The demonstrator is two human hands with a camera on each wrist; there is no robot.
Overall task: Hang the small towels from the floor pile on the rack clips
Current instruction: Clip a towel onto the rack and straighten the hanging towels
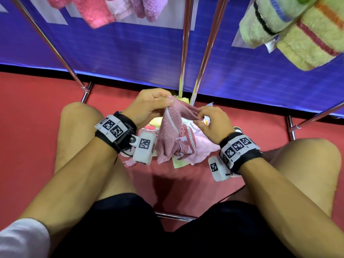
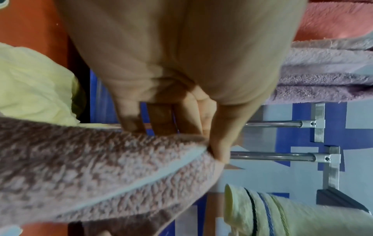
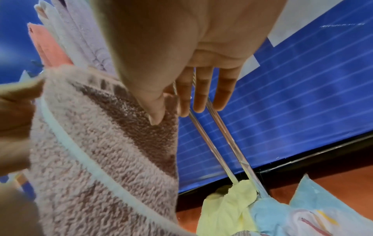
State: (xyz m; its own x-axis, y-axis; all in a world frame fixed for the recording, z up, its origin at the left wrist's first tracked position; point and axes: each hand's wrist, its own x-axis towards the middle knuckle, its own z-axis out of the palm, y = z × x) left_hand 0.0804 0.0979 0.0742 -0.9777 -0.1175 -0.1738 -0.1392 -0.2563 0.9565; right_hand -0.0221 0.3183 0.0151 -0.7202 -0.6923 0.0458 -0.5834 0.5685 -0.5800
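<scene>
A dusty pink small towel (image 1: 170, 131) with a pale stripe hangs between both hands above the floor pile (image 1: 188, 146). My left hand (image 1: 151, 106) pinches its upper left edge between thumb and fingers; the towel (image 2: 90, 172) fills the lower left of the left wrist view. My right hand (image 1: 208, 121) pinches the towel's right corner with thumb and forefinger, the other fingers straight; the towel (image 3: 105, 151) hangs left of that thumb. Pink and purple towels (image 1: 111, 10) and striped cream towels (image 1: 290, 28) hang on the rack above.
Chrome rack poles (image 1: 186, 45) slant down to the red floor (image 1: 33, 112) just behind the pile. A blue banner wall (image 1: 130, 53) stands behind the rack. A yellow cloth (image 3: 228, 206) and a light blue cloth (image 3: 302, 212) lie in the pile. My bare knees (image 1: 80, 116) flank it.
</scene>
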